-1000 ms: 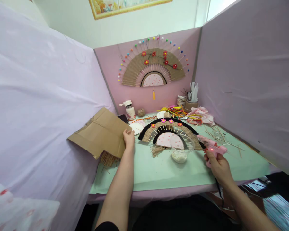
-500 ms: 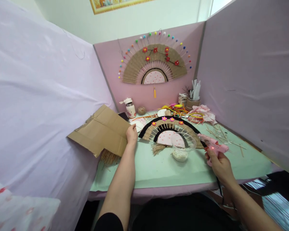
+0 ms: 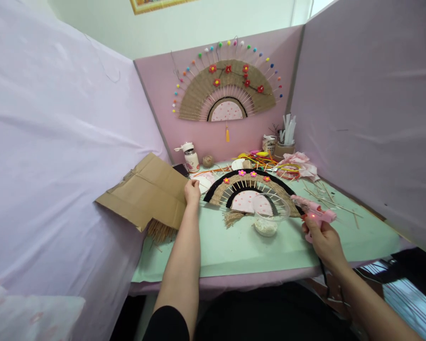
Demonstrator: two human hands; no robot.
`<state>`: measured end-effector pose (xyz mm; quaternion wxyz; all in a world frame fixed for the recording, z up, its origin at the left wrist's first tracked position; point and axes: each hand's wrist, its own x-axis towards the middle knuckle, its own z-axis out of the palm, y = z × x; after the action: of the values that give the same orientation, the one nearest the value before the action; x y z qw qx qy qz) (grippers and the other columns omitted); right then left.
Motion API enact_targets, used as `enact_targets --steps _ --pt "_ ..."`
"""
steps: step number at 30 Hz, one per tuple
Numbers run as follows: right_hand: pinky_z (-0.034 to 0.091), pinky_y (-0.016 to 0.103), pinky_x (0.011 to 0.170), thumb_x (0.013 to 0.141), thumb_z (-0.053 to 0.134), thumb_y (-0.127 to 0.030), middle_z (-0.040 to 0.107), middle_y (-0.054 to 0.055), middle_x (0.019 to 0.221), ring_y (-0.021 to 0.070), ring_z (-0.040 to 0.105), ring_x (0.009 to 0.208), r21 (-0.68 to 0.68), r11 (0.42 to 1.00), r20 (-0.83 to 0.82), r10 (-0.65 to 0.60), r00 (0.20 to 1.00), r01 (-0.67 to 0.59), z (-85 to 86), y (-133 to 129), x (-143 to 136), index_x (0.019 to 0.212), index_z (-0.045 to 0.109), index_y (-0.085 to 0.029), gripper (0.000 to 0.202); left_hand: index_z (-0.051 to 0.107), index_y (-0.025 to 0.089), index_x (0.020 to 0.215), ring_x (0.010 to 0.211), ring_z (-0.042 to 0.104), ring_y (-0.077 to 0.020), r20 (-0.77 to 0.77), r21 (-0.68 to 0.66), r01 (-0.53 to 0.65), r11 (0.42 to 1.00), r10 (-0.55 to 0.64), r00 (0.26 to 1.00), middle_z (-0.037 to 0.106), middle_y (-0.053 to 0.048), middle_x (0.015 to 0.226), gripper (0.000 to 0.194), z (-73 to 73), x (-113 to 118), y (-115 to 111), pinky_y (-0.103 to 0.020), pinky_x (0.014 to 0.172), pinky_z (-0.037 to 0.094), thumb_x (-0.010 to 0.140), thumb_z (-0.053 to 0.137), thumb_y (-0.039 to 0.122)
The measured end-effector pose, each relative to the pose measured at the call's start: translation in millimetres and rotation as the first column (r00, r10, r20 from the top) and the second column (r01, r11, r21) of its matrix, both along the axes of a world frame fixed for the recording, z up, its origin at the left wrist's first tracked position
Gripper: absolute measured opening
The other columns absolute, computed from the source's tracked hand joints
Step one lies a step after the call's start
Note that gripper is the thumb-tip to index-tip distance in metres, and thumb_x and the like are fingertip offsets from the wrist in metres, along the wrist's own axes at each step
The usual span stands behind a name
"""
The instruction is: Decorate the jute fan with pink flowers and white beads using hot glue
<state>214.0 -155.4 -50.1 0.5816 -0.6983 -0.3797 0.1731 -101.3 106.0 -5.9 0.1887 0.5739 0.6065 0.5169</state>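
Note:
My right hand (image 3: 325, 242) is wrapped round a pink hot glue gun (image 3: 315, 211), with a small red light showing on its body. The gun's nozzle points left, at the right end of a woven fan (image 3: 218, 193) with black trim, thin sticks and several pink and orange flowers. Fingers curled into a pinch, my left hand (image 3: 192, 192) is between a sheet of brown cardboard (image 3: 151, 192) and the fan's left end; what it pinches cannot be made out. In front of the fan lie a clear round lid (image 3: 286, 213) and a tub of white material (image 3: 265, 227).
Behind the fan are a bottle (image 3: 191, 160), a twine ball (image 3: 208, 161) and coloured pipe cleaners (image 3: 266, 160). Loose sticks (image 3: 335, 203) lie at the right. A finished fan (image 3: 199, 97) hangs on the back panel. Straw (image 3: 159, 231) sticks out under the cardboard.
The whole view has shifted slightly. My left hand's fingers look a little more curled in. My right hand keeps the glue gun in nearly the same place.

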Motion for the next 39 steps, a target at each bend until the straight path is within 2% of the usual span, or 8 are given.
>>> enact_targets --steps 9,15,24,31,39 --pt "0.04 0.028 0.045 0.076 0.052 -0.071 0.056 0.001 0.057 0.0145 0.05 0.047 0.021 1.0 0.017 0.001 1.0 -0.002 2.4 0 -3 0.071 0.057 -0.019 0.052 0.07 0.015 0.077 0.079 0.063 -0.0193 0.08 -0.025 0.054 0.998 -0.051 0.996 0.07 -0.007 0.08 0.009 -9.7 -3 4 -0.031 0.081 0.047 0.077 0.062 0.019" --pt "0.041 0.027 0.045 0.077 0.053 -0.069 0.057 0.002 0.06 0.0143 0.051 0.048 0.021 1.0 0.006 0.004 1.0 -0.004 -1.7 2 -1 0.081 0.062 -0.016 0.054 0.07 0.014 0.077 0.076 0.063 -0.0182 0.169 -0.029 0.088 0.996 -0.082 0.982 0.07 -0.007 0.078 0.01 -18.0 -5 12 -0.03 0.078 0.047 0.075 0.062 0.02" --pt "0.041 0.027 0.045 0.076 0.053 -0.07 0.057 0.002 0.06 0.0146 0.05 0.048 0.017 1.0 -0.007 0.009 1.0 -0.009 -1.2 1 0 0.081 0.064 -0.016 0.055 0.07 0.013 0.078 0.072 0.062 -0.0159 0.277 -0.034 0.12 0.992 -0.106 0.955 0.068 -0.005 0.073 0.011 -21.5 -2 13 -0.029 0.075 0.048 0.073 0.063 0.02" --pt "0.04 0.027 0.044 0.078 0.053 -0.068 0.057 0.002 0.059 0.0145 0.049 0.048 0.033 0.999 0.001 0.015 1.0 -0.015 -3.8 2 1 0.079 0.062 -0.018 0.052 0.069 0.014 0.074 0.07 0.062 -0.0159 0.3 -0.031 0.125 0.992 -0.11 0.948 0.067 -0.004 0.07 0.009 -24.5 -4 16 -0.03 0.077 0.048 0.072 0.062 0.018" --pt "0.04 0.027 0.046 0.077 0.052 -0.07 0.057 0.002 0.061 0.0147 0.05 0.049 0.029 0.999 0.017 0.012 1.0 -0.013 -6.3 2 2 0.078 0.06 -0.018 0.052 0.069 0.014 0.074 0.072 0.063 -0.0171 0.296 -0.014 0.148 0.989 -0.138 0.945 0.068 -0.006 0.072 0.013 -27.2 -4 17 -0.032 0.078 0.049 0.073 0.062 0.025"
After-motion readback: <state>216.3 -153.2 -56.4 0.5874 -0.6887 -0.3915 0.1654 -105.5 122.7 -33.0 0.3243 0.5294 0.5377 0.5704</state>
